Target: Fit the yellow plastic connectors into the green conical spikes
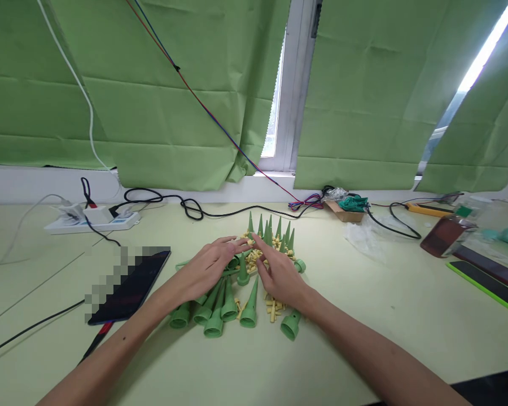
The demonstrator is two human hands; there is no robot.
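in the head view, your left hand point(214, 262) and right hand point(281, 276) nearly meet above the yellow parts point(252, 261), fingers outstretched; whether either pinches one can't be told. green cones point(249, 309) lie before those parts, others stand behind; the tablet point(139, 279) is left.

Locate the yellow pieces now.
In the head view, the yellow pieces lie near the centre among the green cones, some visible between the left hand and the right hand.
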